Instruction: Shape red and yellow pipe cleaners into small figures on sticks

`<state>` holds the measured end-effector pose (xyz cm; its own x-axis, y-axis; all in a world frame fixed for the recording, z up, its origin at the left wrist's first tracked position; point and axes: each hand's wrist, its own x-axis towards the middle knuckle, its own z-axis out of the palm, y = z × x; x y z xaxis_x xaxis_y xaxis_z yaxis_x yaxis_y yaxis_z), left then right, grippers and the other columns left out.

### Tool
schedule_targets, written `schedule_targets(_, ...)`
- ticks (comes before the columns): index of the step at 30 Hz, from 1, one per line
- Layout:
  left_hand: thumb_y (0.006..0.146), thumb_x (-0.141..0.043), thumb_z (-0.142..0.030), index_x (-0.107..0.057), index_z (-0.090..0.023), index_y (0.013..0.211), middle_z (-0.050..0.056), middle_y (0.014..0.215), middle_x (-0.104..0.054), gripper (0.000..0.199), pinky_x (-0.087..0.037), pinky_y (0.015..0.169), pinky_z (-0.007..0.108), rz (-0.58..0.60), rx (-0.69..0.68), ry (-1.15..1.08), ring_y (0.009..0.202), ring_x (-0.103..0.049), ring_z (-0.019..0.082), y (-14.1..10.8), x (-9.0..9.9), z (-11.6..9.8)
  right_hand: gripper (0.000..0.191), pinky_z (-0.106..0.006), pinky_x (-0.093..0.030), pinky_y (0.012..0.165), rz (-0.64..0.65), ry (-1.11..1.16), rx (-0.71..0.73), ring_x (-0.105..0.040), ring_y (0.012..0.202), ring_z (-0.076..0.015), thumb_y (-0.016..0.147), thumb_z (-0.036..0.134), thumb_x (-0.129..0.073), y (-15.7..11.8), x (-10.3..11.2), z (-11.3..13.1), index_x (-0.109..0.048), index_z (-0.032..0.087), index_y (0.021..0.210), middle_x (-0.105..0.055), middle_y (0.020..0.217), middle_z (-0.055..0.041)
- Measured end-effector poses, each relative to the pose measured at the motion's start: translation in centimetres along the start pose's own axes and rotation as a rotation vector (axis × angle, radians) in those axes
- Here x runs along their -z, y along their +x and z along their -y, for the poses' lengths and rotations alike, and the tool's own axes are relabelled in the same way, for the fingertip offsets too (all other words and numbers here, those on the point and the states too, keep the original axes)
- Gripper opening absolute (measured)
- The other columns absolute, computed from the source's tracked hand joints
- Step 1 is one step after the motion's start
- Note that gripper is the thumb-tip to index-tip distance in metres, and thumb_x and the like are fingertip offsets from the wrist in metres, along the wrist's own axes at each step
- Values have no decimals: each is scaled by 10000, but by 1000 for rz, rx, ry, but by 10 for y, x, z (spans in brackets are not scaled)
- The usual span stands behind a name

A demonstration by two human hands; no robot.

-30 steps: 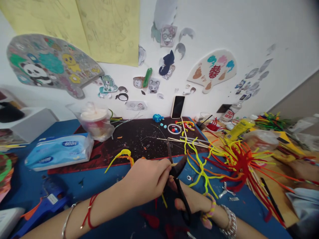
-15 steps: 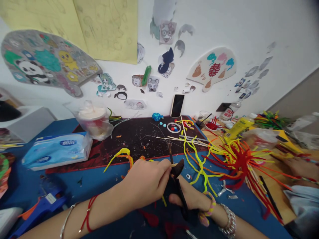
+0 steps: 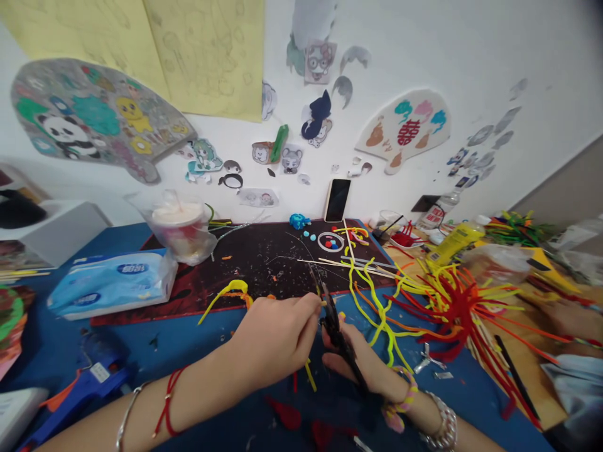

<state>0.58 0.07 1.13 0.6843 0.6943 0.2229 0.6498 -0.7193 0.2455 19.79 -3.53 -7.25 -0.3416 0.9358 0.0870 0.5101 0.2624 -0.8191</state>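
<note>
At the left of the blue worktop (image 3: pixel 188 348) lies a blue glue gun (image 3: pixel 97 380), with a pack of tissues (image 3: pixel 113 289) behind it and a lidded cup (image 3: pixel 178 223) in a clear bag just beyond. Next comes a bent yellow and orange fuzzy wire (image 3: pixel 235 287), partly over the edge of a dark mat (image 3: pixel 245 251). The left hand (image 3: pixel 277 333) is closed, its fingertips pinching a small yellowish piece (image 3: pixel 323 304) right beside the blades of the black scissors (image 3: pixel 336 336). At the back, a phone (image 3: pixel 338 201) leans upright against the wall. The right hand (image 3: pixel 360 361) grips the scissors, blades pointing away and slightly left; how far they are parted is hard to tell. Further right lie crossed yellow fuzzy wires (image 3: pixel 384 320), then a spread red bundle (image 3: pixel 464 307), and another person's hand (image 3: pixel 560 317), blurred, at the far edge.
</note>
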Motion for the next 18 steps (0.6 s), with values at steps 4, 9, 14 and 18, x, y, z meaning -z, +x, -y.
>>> schedule_targets(4, 875, -319, -212, -481, -191, 876, -2, 712, -636, 163, -349, 475, 243, 18, -91, -41, 597, -609, 167, -3, -4, -6, 399, -357, -433, 763, -110, -76, 193, -503, 833, -215, 735, 366, -559, 0, -3, 0, -421, 177, 1057, -529, 957, -77)
schedule_targets(9, 854, -324, -175, -468, -177, 853, 1, 669, -624, 145, -344, 437, 248, -13, -120, -2, 552, -602, 174, -7, -5, -12, 344, -337, -433, 737, -140, -101, 291, -511, 810, -211, 733, 329, -528, -1, -1, 7, -429, 185, 1030, -528, 922, -67)
schedule_targets(14, 843, -332, -171, -462, -181, 820, -4, 630, -618, 133, -359, 430, 254, -61, -102, 13, 530, -603, 185, -7, -6, -8, 232, -320, -432, 641, -211, -163, 142, -498, 703, -197, 727, 346, -522, -7, 1, 9, -455, 181, 877, -531, 788, -49)
schedule_targets(18, 863, -314, -189, -472, -172, 854, 3, 616, -620, 160, -354, 427, 249, -35, -69, 45, 526, -605, 187, -4, -5, -7, 225, -274, -392, 529, -200, -119, 70, -426, 558, -143, 714, 381, -550, -8, -5, 3, -429, 191, 717, -466, 624, 3)
